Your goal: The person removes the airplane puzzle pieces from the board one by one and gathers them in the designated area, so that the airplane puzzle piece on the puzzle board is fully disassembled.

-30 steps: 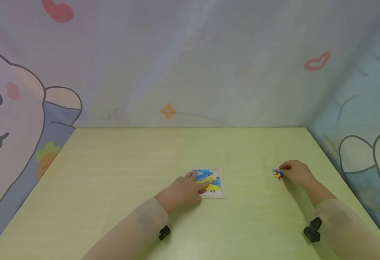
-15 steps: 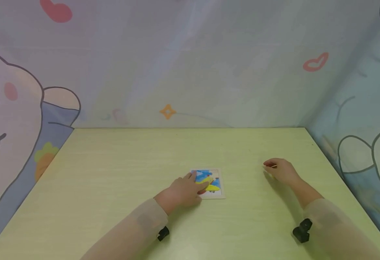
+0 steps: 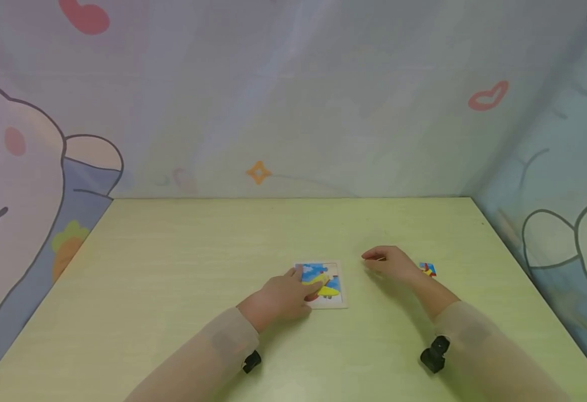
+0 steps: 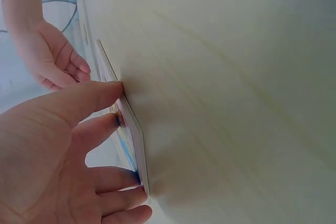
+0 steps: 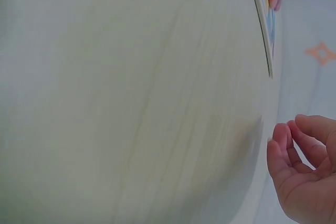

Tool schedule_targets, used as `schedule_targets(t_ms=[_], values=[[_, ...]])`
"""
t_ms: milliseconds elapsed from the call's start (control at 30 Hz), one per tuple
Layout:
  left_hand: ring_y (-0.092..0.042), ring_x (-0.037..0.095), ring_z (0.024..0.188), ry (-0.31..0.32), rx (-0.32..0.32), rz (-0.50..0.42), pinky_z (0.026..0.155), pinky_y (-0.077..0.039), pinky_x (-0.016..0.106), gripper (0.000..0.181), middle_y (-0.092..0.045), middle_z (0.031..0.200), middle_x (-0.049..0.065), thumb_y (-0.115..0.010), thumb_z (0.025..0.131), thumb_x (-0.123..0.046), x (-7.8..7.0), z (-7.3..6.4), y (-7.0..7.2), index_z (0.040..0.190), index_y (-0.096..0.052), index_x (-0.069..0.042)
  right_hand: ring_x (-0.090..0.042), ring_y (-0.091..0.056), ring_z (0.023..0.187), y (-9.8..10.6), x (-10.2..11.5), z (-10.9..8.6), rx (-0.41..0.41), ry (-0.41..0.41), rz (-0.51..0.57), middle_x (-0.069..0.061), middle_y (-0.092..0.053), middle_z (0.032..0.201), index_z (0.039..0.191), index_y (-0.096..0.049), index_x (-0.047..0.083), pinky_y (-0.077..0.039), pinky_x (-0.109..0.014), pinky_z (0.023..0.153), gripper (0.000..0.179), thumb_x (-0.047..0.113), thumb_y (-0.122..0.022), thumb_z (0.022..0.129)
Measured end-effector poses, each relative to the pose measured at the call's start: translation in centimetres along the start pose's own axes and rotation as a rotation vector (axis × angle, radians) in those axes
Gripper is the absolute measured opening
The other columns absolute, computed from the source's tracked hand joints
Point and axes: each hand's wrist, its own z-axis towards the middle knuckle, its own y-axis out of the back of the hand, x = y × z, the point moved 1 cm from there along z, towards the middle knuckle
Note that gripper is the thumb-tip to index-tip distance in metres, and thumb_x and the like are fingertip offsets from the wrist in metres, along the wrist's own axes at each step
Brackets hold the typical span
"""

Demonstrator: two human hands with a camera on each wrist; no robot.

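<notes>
A square airplane jigsaw puzzle point(image 3: 343, 290) with a pale frame lies on the table, showing a yellow plane on blue sky. Its upper right corner shows bare pale backing. My left hand point(image 3: 280, 296) rests over the puzzle's left side, fingers spread on the picture; in the left wrist view the thumb touches the frame's edge. Right of the puzzle, my right hand point(image 3: 394, 263) is above the table, pinching a small puzzle piece point(image 3: 381, 258) seen only as a thin pale edge. Behind that wrist, a blue, red and yellow puzzle piece point(image 3: 427, 268) lies on the table.
The light wooden table point(image 3: 198, 240) runs back to a printed cloth wall point(image 3: 323, 111). Another cloth point(image 3: 564, 167) hangs along the right side. A black wrist camera point(image 3: 434, 354) sits under the right sleeve.
My right hand has left the loose pieces and moved left toward the puzzle, with a piece pinched in its fingers. One piece stays behind. The left hand holds its place.
</notes>
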Motion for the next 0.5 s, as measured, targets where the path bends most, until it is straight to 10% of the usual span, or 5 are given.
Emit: schedule_targets(t_ms=[500], values=[[-0.030, 0.031, 0.135, 0.007, 0.013, 0.037, 0.086, -0.046, 0.040, 0.057, -0.026, 0.149, 0.018, -0.053, 0.090, -0.036, 0.2, 0.6, 0.0, 0.144, -0.035, -0.035, -0.028, -0.056, 0.105, -4.6, 4.2, 1.8, 0.092, 0.036, -0.061, -0.013, -0.063, 0.112, 0.112, -0.066, 0.000, -0.045, -0.041, 0.088, 0.025, 0.012, -0.058, 0.092]])
